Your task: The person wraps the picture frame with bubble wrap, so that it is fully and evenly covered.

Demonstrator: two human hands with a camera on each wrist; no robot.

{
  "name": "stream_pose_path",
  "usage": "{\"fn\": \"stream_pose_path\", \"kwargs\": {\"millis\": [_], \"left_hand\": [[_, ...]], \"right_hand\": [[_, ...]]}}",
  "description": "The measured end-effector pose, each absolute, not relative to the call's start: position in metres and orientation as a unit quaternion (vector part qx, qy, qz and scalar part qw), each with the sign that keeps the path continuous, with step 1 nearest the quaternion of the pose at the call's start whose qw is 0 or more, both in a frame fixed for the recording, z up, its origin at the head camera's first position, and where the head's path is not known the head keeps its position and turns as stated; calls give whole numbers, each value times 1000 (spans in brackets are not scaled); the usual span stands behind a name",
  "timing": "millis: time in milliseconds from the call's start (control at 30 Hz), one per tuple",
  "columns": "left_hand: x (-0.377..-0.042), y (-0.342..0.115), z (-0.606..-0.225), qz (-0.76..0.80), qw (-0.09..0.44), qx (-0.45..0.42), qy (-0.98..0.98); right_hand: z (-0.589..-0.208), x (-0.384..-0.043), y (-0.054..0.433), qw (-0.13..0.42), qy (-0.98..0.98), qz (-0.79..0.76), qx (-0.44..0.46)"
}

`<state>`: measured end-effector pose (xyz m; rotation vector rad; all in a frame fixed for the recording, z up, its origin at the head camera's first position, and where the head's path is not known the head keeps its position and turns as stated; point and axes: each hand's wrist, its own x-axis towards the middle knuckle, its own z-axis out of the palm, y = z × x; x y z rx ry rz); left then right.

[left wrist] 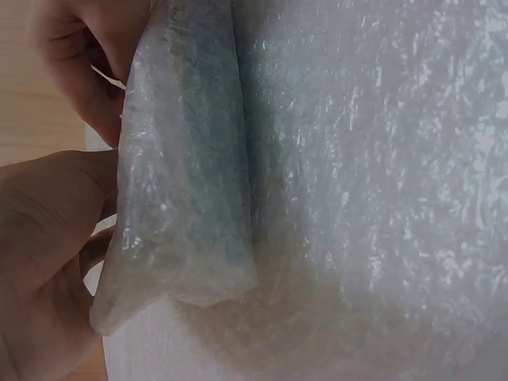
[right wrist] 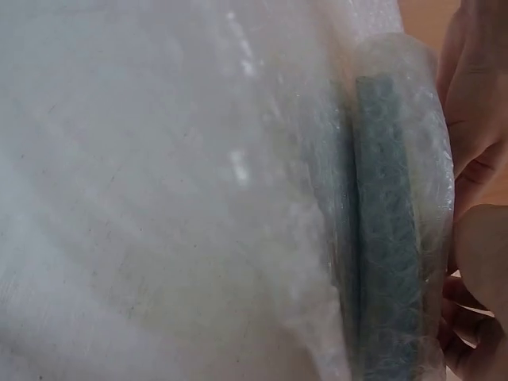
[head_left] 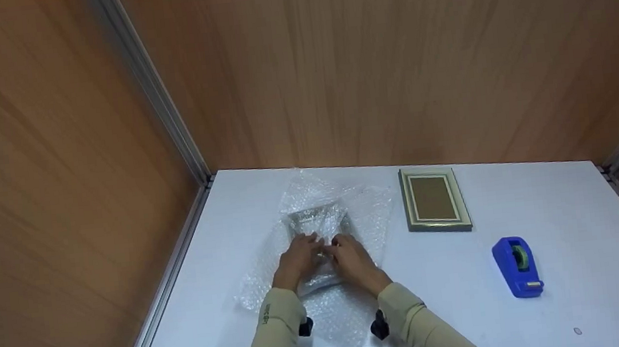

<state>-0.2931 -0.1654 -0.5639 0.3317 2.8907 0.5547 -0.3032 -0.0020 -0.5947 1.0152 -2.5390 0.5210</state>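
A picture frame [head_left: 305,215] lies inside bubble wrap [head_left: 371,210], its border visible through the plastic. Above its near half, my left hand [head_left: 300,259] and right hand [head_left: 353,261] meet with bent fingers, fingertips close together, pinching the wrap folded over it. In the left wrist view, the left hand [left wrist: 44,254] is low at the left and the right hand [left wrist: 87,59] is above it, both at the far side of the wrapped bundle [left wrist: 186,167]. A greenish edge [right wrist: 386,214] of the frame shows through the plastic in the right wrist view. The fingertips are partly hidden.
A second, unwrapped picture frame [head_left: 433,198] with a brown centre lies at the back, right of the wrap. A blue tape dispenser [head_left: 518,267] sits farther right on the white table [head_left: 460,295]. Wooden panels [head_left: 390,67] enclose the back and sides.
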Motion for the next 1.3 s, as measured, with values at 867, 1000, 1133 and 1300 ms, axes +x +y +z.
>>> {"fn": "stream_pose_path", "kwargs": {"millis": [867,1000,1133,1300], "left_hand": [[-294,-165,-562,143,104,131,976],[-292,-166,-558,156,130,132,970],[-292,-168,-555,174,153,127,964],[-294,-168,-557,171,159,121,965]], "right_hand": [[-583,-297,2,160,-907,101,377],[-583,-296,2,137,-914,106,368],[-584,-296,3,134,-910,117,374],[-586,-296,5,147,-904,126,380]]}}
